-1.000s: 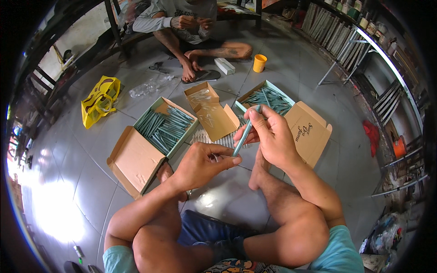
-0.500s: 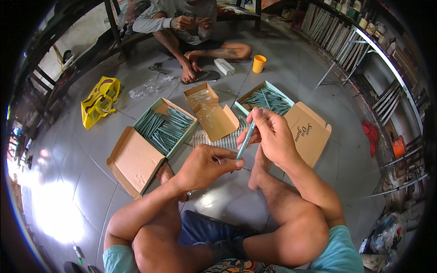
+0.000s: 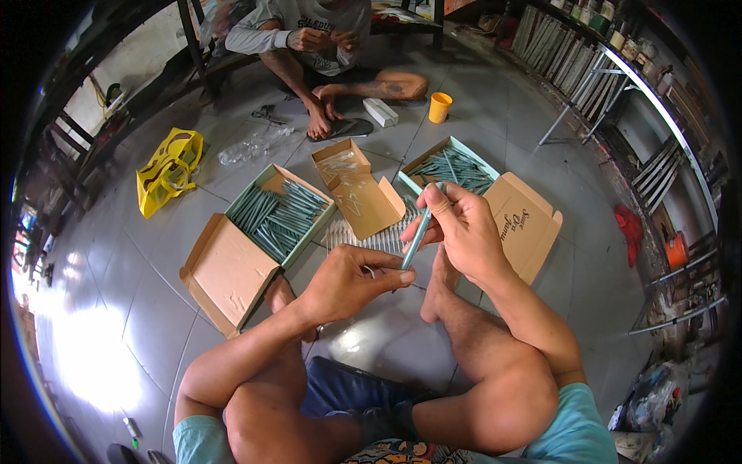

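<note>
Between both hands a slim teal pen (image 3: 418,240) is held at a slant over my crossed legs. My right hand (image 3: 470,236) pinches its upper part, thumb near the top end. The fingers of my left hand (image 3: 340,286) close around its lower end, and a small pale piece shows between them, too small to name. Beyond my left hand lies an open box (image 3: 331,210) filled with teal pens (image 3: 270,220). Another open box (image 3: 404,179) of such pens (image 3: 456,166) sits past my right hand. The small brown carton (image 3: 375,213) between them holds clear slender pieces (image 3: 340,164).
Clear slim pieces (image 3: 344,238) lie in a row on the tiled floor. A person (image 3: 309,69) sits opposite, hands raised together. Near them are a white box (image 3: 380,113), a yellow cup (image 3: 440,108) and clear plastic (image 3: 255,147). A yellow bag (image 3: 166,174) lies left; shelving (image 3: 649,85) stands right.
Almost nothing differs. Both hands keep their grip on the pen in the same place, and the view has shifted very slightly.
</note>
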Available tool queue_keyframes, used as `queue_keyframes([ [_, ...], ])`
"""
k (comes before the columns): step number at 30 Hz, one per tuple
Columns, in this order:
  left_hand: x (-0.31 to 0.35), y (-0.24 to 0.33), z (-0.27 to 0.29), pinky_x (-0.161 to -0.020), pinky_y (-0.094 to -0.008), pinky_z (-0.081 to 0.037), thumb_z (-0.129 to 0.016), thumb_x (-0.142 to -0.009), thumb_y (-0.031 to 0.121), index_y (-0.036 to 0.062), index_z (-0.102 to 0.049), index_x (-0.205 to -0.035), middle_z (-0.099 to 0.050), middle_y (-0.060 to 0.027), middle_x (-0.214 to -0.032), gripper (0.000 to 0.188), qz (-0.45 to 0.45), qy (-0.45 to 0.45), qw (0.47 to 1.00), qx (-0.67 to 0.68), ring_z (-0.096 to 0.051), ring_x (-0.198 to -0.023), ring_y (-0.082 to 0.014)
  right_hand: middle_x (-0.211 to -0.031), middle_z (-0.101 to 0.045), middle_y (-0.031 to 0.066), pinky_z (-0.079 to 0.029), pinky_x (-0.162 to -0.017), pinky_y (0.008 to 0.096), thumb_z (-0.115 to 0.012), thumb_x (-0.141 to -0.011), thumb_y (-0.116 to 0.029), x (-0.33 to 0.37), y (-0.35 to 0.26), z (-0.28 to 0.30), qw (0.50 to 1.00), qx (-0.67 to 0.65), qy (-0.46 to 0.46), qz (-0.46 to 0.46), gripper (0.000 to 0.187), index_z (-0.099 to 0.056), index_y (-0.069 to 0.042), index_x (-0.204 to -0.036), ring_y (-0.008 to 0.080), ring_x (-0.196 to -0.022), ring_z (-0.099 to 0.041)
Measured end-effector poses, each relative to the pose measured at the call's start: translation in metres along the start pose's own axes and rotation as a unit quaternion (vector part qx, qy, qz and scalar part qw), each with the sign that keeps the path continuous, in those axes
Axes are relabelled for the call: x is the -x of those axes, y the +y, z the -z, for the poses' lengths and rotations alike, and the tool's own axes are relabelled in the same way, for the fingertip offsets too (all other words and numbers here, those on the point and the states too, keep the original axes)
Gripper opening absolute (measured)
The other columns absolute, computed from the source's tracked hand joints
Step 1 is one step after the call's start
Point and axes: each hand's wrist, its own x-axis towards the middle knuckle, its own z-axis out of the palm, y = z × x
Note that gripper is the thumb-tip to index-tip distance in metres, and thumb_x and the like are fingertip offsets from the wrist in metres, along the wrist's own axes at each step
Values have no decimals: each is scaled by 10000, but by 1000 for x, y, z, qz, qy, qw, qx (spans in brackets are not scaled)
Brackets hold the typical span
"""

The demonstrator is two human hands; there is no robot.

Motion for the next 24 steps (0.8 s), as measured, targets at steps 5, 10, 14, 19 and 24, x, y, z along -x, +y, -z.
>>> queue_keyframes([
  [5, 1, 2, 1, -716, -258, -505, -760, -877, 254, 30, -742, -1071, -727, -28, -827, 297, 1, -2, 999, 34, -614, -773, -58, -817, -707, 157, -575, -578, 273, -537, -1021, -342, 2, -5, -1, 999, -34, -2, -17, 334, -544, -9, -993, 187, -650, -704],
  [10, 0, -2, 5, -721, -257, -509, -755, -884, 256, 16, -739, -1065, -726, -32, -835, 301, -8, 3, 1000, 23, -618, -778, -61, -789, -702, 168, -588, -602, 285, -528, -1020, -377, 4, 0, -6, 998, 30, -7, 53, 372, -541, -6, -993, 198, -671, -710],
  [14, -1, -1, 2, -725, -260, -508, -741, -898, 262, 0, -733, -1068, -725, -36, -848, 313, -6, -8, 1000, 18, -617, -777, -66, -821, -710, 170, -587, -616, 282, -480, -1035, -402, 2, -1, 0, 999, -32, 8, -26, 402, -546, -5, -1017, 190, -655, -702],
  [19, -1, -1, 4, -777, -253, -496, -704, -932, 283, -1, -724, -1093, -724, -37, -876, 327, -3, -12, 993, 114, -612, -831, -68, -843, -712, 175, -593, -654, 292, -429, -1052, -404, 1, -8, -1, 996, -77, 10, -47, 436, -570, 8, -1075, 190, -697, -708],
  [24, -2, -8, 9, -809, -257, -485, -658, -964, 297, 2, -712, -1125, -723, -35, -910, 340, -15, -3, 988, 154, -601, -880, -67, -885, -726, 135, -561, -796, 265, -573, -1008, -274, 7, 2, -6, 997, 0, -62, -35, 339, -603, 28, -1159, 148, -827, -701],
])
